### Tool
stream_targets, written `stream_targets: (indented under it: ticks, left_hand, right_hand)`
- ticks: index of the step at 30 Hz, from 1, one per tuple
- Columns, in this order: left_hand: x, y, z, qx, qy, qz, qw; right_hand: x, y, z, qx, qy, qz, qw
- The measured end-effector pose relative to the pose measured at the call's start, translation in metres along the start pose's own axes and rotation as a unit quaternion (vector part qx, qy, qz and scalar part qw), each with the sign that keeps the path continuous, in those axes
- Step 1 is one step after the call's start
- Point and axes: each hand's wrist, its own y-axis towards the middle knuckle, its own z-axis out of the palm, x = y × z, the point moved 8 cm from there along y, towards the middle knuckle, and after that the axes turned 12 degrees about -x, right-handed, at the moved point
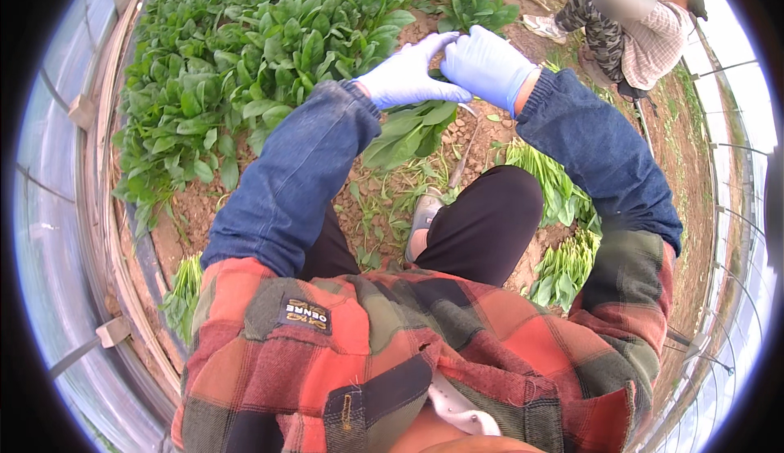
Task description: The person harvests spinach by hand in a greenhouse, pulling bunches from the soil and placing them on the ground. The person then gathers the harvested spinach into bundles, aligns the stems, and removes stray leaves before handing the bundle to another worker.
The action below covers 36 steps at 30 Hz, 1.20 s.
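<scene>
My left hand [411,74], in a pale disposable glove, curves around a bunch of leafy greens [409,133], whose broad leaves spread below it. My right hand [487,68], gloved alike, has its fingers curled and its fingertips against those of my left hand; what it holds, if anything, is hidden. Just below the hands, a sickle [467,154] with a thin curved blade lies on the soil, its handle end near my knee.
Dense rows of growing greens [275,42] fill the upper left. Cut bundles [562,269] lie by my right leg, and another bundle [184,297] is at the lower left. A person [649,36] crouches at the upper right. Plastic greenhouse walls [55,165] stand on both sides.
</scene>
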Motion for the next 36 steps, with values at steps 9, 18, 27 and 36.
stream_targets:
  ticks: [9,18,27,36]
  left_hand:
    - [0.017,-0.041,-0.004,0.127,-0.243,-0.184,0.944]
    - [-0.008,-0.049,-0.078,-0.116,-0.416,-0.15,0.889]
    - [-0.042,-0.067,-0.123,-0.239,-0.39,-0.04,0.888]
    - [-0.094,-0.194,-0.277,-0.428,0.021,0.048,0.902]
  right_hand:
    - [0.025,0.033,-0.089,-0.12,-0.059,-0.004,0.991]
    - [0.008,-0.004,-0.06,-0.277,0.543,0.353,0.71]
    - [0.049,0.029,-0.013,-0.183,0.632,0.327,0.678]
    - [0.043,0.024,0.033,-0.196,0.396,0.342,0.829]
